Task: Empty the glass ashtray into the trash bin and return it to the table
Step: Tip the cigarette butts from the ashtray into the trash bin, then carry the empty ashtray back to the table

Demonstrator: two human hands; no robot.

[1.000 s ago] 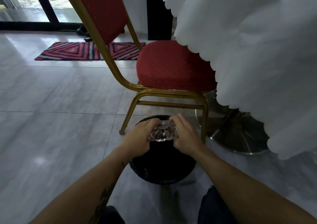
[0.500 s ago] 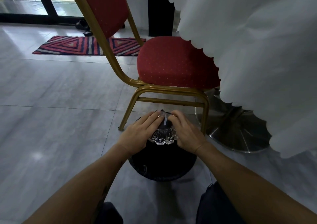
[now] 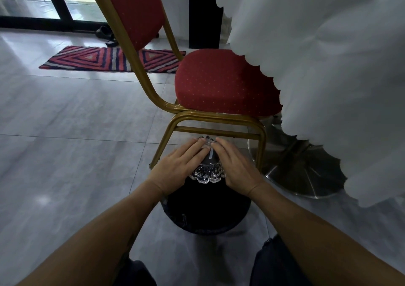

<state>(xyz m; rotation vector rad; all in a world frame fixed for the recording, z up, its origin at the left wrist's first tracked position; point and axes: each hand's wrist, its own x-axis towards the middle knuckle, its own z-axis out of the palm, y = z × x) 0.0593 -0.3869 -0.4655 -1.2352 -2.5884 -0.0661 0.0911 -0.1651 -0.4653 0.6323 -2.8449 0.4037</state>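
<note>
The cut-glass ashtray [image 3: 207, 172] is turned upside down over the round black trash bin [image 3: 206, 215] on the floor. My left hand [image 3: 178, 165] lies on its left side and my right hand [image 3: 235, 165] on its right, fingers spread over its upturned base. Both hands hold it between them. Its scalloped rim points toward me and down into the bin. The bin's far rim is hidden behind my hands. The table shows only as a hanging white tablecloth [image 3: 328, 66] at the right.
A red chair with a gold frame [image 3: 219, 84] stands just behind the bin, one leg [image 3: 262, 149] close to my right hand. The table's steel foot [image 3: 302, 171] lies at the right. A striped rug [image 3: 109, 58] and sandals [image 3: 105, 33] lie by the glass door.
The ashtray has tipped from held upright between my hands to upside down over the bin, and my fingers have spread over its base. The view has shifted slightly lower.
</note>
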